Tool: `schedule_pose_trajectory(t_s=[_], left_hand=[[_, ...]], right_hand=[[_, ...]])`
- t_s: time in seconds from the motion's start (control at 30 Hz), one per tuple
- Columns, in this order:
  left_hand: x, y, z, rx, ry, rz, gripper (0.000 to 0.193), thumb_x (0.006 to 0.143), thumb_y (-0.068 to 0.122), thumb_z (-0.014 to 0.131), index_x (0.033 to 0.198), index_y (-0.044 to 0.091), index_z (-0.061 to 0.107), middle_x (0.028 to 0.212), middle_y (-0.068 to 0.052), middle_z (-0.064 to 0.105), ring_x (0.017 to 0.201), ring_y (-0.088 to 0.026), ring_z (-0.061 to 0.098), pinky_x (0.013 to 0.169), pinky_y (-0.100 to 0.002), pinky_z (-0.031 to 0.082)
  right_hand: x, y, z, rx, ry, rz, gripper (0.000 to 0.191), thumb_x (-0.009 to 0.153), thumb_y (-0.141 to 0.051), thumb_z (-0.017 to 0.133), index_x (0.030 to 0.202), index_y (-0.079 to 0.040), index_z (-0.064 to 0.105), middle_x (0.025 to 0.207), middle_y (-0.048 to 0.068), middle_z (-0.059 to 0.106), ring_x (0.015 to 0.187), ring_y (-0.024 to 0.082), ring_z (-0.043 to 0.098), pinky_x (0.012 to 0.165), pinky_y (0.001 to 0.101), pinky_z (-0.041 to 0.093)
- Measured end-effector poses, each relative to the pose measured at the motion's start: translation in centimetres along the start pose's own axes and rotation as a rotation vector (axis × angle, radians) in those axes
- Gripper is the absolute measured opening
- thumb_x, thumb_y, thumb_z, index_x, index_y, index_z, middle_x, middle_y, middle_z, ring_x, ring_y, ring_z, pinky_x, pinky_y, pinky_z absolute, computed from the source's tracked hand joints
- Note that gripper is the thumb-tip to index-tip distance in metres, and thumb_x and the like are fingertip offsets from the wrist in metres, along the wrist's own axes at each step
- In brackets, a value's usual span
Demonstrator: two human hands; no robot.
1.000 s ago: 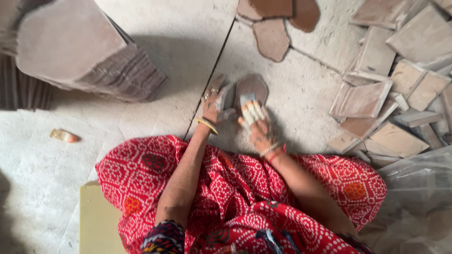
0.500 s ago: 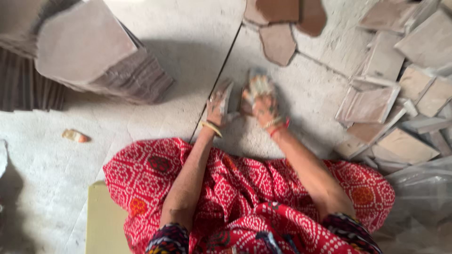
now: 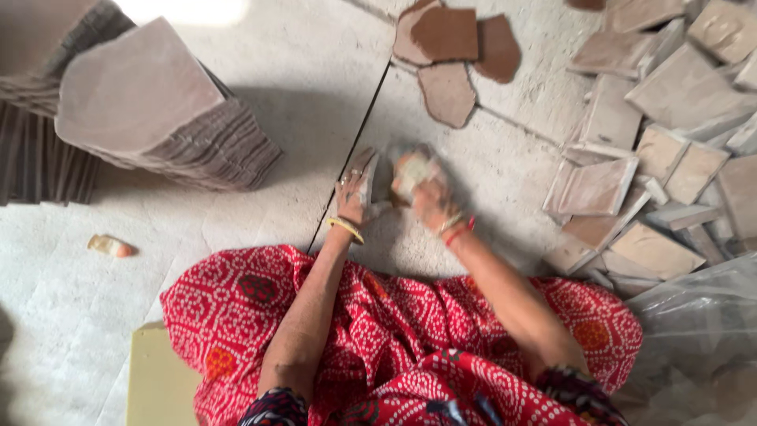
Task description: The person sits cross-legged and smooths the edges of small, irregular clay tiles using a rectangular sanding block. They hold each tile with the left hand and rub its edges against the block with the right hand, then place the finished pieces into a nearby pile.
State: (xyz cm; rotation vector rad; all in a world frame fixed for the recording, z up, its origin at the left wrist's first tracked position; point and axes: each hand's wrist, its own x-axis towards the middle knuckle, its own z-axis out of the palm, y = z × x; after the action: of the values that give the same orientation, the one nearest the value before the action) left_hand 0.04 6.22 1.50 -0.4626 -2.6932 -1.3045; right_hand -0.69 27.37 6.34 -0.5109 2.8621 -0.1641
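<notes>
Right now I see both hands out in front of the red patterned cloth (image 3: 378, 331) that fills the lower middle of the frame. My left hand (image 3: 352, 193), just left of centre, has its fingers closed around a thin flat clay piece (image 3: 364, 170) held on edge, tilted nearly upright above the pale floor (image 3: 315, 87). My right hand (image 3: 422, 185) sits just beside it, at centre, and is smeared with motion blur; it seems wrapped around something pale, but I cannot tell what it is, nor whether the fingers are clamped or loose. A yellow bangle rings the left wrist and a red one the right. A dark seam in the floor runs from the top centre down to the left hand.

At the upper left stands a tall stack of flat brown tiles (image 3: 158, 118), with another stack of them on edge behind it at the frame's left border. Four loose rounded clay pieces (image 3: 449, 55) lie at the top centre, well apart from the hands. A jumbled heap of square tiles (image 3: 662, 134) covers the right side, with clear plastic sheeting (image 3: 702, 339) below it. A small orange-tipped object (image 3: 109, 246) lies at the left, and a pale yellow pad (image 3: 158, 379) shows at the bottom left.
</notes>
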Motion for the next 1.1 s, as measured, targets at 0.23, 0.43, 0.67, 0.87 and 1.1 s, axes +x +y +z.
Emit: schedule_pose_trajectory(t_s=[0.23,0.43,0.67,0.87,1.1], left_hand=[[0.7,2.1,-0.9,0.093,-0.162,-0.161,0.108,0.054,0.033,0.094,0.151,0.023,0.047,0.162,-0.005,0.035,0.147,-0.033,0.037,0.115,-0.056,0.035],[0.9,2.2,-0.8,0.14,-0.253,-0.228,0.086,0.062,0.025,0.095,0.139,0.036,0.061,0.166,-0.003,0.03,0.147,-0.036,0.035,0.112,-0.063,0.035],[0.4,1.9,-0.1,0.137,-0.225,-0.235,0.079,0.062,0.027,0.095,0.135,0.037,0.066,0.165,0.0,0.03,0.146,-0.037,0.037,0.113,-0.064,0.034],[0.4,1.4,0.1,0.148,-0.208,-0.197,0.08,0.061,0.024,0.093,0.135,0.037,0.066,0.165,-0.002,0.029,0.142,-0.04,0.038,0.108,-0.063,0.038],[0.0,0.9,0.6,0.064,-0.097,-0.148,0.078,0.062,0.026,0.094,0.134,0.029,0.062,0.165,0.0,0.033,0.146,-0.038,0.04,0.109,-0.064,0.04]], right_hand=[[-6.3,-1.4,0.6,-0.02,0.303,0.034,0.067,0.083,0.002,0.058,0.15,0.007,0.053,0.16,0.024,0.041,0.151,0.036,0.036,0.127,0.0462,0.022],[-4.2,-1.9,1.1,0.083,-0.201,0.454,0.036,0.116,-0.01,0.047,0.15,0.0,0.056,0.146,0.02,0.062,0.138,0.025,0.058,0.137,0.0382,0.021],[-6.7,-2.8,1.9,0.035,0.331,0.089,0.059,0.095,-0.009,0.061,0.152,-0.007,0.043,0.16,0.021,0.038,0.152,0.035,0.029,0.125,0.0503,0.018],[-4.3,-1.9,2.3,0.471,0.296,0.172,0.062,0.099,-0.007,0.046,0.16,-0.003,0.034,0.164,0.018,0.03,0.156,0.032,0.023,0.132,0.0421,0.014],[-5.0,-1.9,2.4,-0.025,0.16,-0.015,0.054,0.1,-0.006,0.045,0.153,-0.017,0.045,0.164,0.01,0.037,0.155,0.025,0.028,0.128,0.0441,0.019]])
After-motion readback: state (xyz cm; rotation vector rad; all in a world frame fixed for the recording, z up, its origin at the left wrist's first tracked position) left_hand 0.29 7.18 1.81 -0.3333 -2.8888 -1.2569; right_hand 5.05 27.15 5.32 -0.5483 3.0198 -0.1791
